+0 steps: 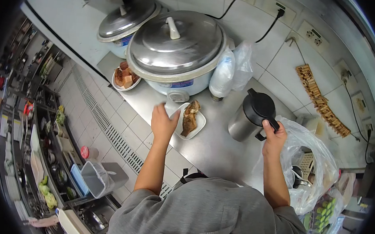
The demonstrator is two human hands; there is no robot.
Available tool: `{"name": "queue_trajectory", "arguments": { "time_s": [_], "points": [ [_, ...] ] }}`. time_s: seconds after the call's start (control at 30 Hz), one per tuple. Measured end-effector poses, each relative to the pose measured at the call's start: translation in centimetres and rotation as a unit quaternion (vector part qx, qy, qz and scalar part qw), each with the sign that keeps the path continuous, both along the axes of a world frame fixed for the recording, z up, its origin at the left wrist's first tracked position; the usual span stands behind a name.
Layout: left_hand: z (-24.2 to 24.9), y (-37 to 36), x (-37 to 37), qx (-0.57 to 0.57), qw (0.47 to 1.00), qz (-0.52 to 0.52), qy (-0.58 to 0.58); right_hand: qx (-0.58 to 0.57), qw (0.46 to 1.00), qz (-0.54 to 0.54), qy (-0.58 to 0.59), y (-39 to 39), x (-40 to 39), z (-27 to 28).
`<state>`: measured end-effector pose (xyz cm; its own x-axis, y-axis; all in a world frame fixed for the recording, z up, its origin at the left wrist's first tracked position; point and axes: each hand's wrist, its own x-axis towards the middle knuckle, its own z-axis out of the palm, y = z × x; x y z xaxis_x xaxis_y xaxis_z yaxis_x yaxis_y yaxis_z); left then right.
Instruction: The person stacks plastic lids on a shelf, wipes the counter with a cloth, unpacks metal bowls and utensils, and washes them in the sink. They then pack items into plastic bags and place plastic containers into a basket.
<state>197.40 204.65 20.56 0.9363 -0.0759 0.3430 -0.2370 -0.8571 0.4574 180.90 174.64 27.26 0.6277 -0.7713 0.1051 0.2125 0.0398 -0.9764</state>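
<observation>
My right hand (274,135) is wrapped round the black handle of a steel jug (249,118) with a black lid, which is on or just above the steel counter (213,153). Between the fingers of my left hand (165,122) is a small translucent white item (172,107), possibly a cup or a piece of plastic. Just right of that hand, a white dish (198,124) holds a piece of browned fish (190,119). Behind the dish stands a large rice cooker (179,43) with its steel lid on.
A second cooker (127,21) and a bowl of brown food pieces (124,76) are at the back left. Plastic-wrapped items (222,74) stand beside the large cooker. A plastic-lined container (316,155) is at the right. Lower left are a bin (102,178) and shelves (52,151).
</observation>
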Motion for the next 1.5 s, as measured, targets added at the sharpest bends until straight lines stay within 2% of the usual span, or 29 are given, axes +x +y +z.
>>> {"name": "queue_trajectory", "arguments": {
  "time_s": [0.03, 0.1, 0.17, 0.23, 0.37, 0.43, 0.5, 0.57, 0.83, 0.87, 0.9, 0.97, 1.03, 1.1, 1.17, 1.3, 1.37, 1.43, 1.5],
  "points": [
    [3.5, -1.9, 1.1, -0.07, 0.995, -0.064, -0.027, -0.007, 1.0, -0.001, 0.006, 0.1, 0.4, -0.4],
    [8.5, -6.7, 2.3, -0.101, 0.976, -0.17, -0.087, -0.013, 1.0, -0.012, 0.015, 0.6, 0.8, -1.1],
    [11.9, -12.1, 3.2, -0.09, 0.966, -0.201, -0.132, 0.018, 0.999, -0.003, 0.03, 1.0, 1.2, -1.6],
    [13.0, -16.4, 4.4, -0.03, 0.974, -0.194, -0.109, 0.011, 0.999, -0.018, 0.032, 1.1, 1.2, -2.0],
    [11.0, -20.2, 7.2, 0.058, 0.979, -0.193, -0.033, 0.025, 0.999, -0.022, 0.034, 1.0, 0.9, -1.6],
    [10.4, -19.6, 8.3, 0.078, 0.96, -0.258, -0.079, 0.024, 0.999, -0.027, 0.039, 0.5, 0.7, -1.8],
    [10.6, -18.0, 8.7, 0.057, 0.95, -0.299, -0.069, 0.01, 0.999, -0.021, 0.042, 0.1, 0.5, -2.4],
    [11.4, -16.4, 8.8, 0.034, 0.921, -0.385, -0.048, 0.01, 0.999, -0.024, 0.046, -0.2, 0.4, -2.7],
    [13.8, -12.2, 6.6, 0.047, 0.908, -0.414, 0.032, -0.015, 0.997, -0.054, 0.047, -1.7, 0.5, -3.7],
    [14.6, -12.2, 6.4, 0.082, 0.915, -0.385, 0.094, -0.007, 0.997, -0.055, 0.05, -1.9, 0.5, -3.7],
    [15.3, -12.2, 6.2, 0.082, 0.913, -0.389, 0.09, 0.0, 0.997, -0.055, 0.051, -2.1, 0.6, -3.7],
    [16.3, -12.3, 6.1, 0.174, 0.897, -0.404, 0.046, -0.009, 0.996, -0.065, 0.056, -2.4, 0.9, -3.8],
    [16.8, -14.2, 6.9, 0.216, 0.886, -0.41, -0.006, -0.016, 0.995, -0.077, 0.061, -2.6, 1.3, -3.8],
    [17.2, -19.4, 8.8, 0.104, 0.909, -0.39, -0.104, -0.014, 0.996, -0.08, 0.043, -2.5, 1.8, -3.7],
    [17.9, -25.4, 11.5, 0.133, 0.936, -0.318, 0.074, -0.014, 0.995, -0.09, 0.046, -2.4, 2.2, -4.0],
    [15.7, -32.0, 15.2, 0.222, 0.93, -0.283, 0.082, 0.01, 0.993, -0.109, 0.046, -2.9, 2.6, -4.3],
    [12.6, -33.7, 18.2, 0.253, 0.916, -0.303, 0.068, 0.018, 0.993, -0.108, 0.039, -3.5, 2.7, -3.7],
    [12.2, -33.2, 19.2, 0.287, 0.9, -0.322, 0.056, 0.03, 0.993, -0.106, 0.034, -4.2, 2.7, -3.6],
    [12.8, -31.8, 19.5, 0.29, 0.851, -0.438, 0.003, -0.015, 0.992, -0.112, 0.058, -5.6, 3.4, -4.2]
  ]
}}
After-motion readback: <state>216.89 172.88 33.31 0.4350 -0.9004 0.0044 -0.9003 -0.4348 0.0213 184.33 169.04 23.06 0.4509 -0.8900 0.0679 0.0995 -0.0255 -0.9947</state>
